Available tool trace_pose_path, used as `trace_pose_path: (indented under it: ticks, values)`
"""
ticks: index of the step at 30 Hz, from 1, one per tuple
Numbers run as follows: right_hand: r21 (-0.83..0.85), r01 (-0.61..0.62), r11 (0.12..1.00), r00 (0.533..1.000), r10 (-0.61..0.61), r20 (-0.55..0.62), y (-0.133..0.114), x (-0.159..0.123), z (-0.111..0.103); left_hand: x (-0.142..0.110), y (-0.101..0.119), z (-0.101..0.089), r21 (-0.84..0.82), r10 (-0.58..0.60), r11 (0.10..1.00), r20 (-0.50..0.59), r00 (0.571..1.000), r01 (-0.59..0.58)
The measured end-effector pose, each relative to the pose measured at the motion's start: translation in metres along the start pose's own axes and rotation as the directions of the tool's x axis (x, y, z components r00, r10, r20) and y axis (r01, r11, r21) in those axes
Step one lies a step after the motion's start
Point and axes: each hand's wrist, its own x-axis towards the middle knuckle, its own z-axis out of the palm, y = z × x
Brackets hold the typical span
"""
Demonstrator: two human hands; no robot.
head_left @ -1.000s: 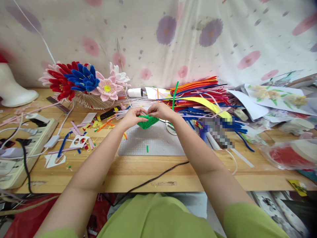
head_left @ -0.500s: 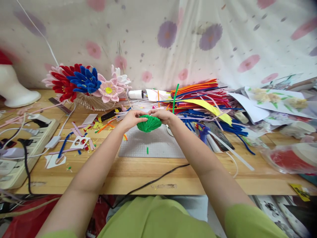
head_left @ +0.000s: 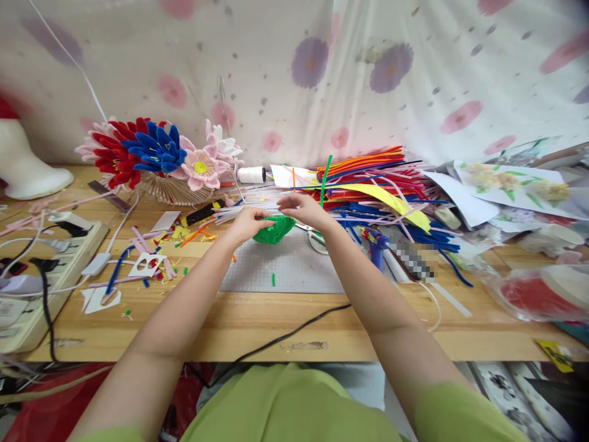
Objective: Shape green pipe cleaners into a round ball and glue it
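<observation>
A ridged, rounded green piece that looks made of pipe cleaners (head_left: 275, 232) is held over the grey cutting mat (head_left: 299, 270). My left hand (head_left: 250, 223) grips its left edge between thumb and fingers. Just above its upper right edge is my right hand (head_left: 301, 210), fingers loosely bent and apart, with nothing visible in them. Scissors (head_left: 317, 240) lie partly hidden beside my right wrist. A short green offcut (head_left: 273, 279) rests on the mat.
Bundles of coloured pipe cleaners (head_left: 368, 162) lie along the back. Fuzzy flowers (head_left: 159, 149) stand at back left, near a power strip (head_left: 69, 276). A blue glue gun (head_left: 378, 248) is to the right. A black cable (head_left: 285, 331) crosses the front edge.
My right hand has come off the green piece and risen slightly above it. My left hand keeps its hold, and the piece has turned and tilted a little.
</observation>
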Motion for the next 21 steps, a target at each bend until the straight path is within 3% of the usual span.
trace_pose_path:
  ticks: [2,5,8,11,17,21]
  values:
    - [-0.196,0.228,0.954,0.968,-0.245,-0.063,-0.006,-0.01,0.004,0.002,0.0,0.001,-0.023,-0.002,1.0,-0.033,0.999,0.001]
    - [-0.501,0.396,0.769,0.898,-0.439,0.036,-0.006,-0.021,0.017,0.004,-0.001,0.004,-0.084,-0.024,0.996,-0.067,0.997,0.018]
    - [-0.685,0.346,0.641,0.896,-0.443,0.039,-0.001,-0.026,0.031,0.007,-0.002,0.007,-0.128,-0.051,0.991,-0.078,0.996,0.041]
    - [-0.759,0.284,0.586,0.905,-0.426,0.01,0.004,-0.027,0.037,0.008,-0.004,0.008,-0.152,-0.055,0.988,-0.09,0.994,0.041]
    - [-0.785,0.278,0.554,0.896,-0.444,0.004,0.004,-0.025,0.03,0.008,-0.005,0.004,-0.153,-0.092,0.986,-0.139,0.986,0.07]
    - [-0.764,0.328,0.556,0.89,-0.453,0.053,0.005,-0.022,0.028,0.005,-0.002,0.003,-0.084,-0.022,0.996,-0.125,0.992,0.012]
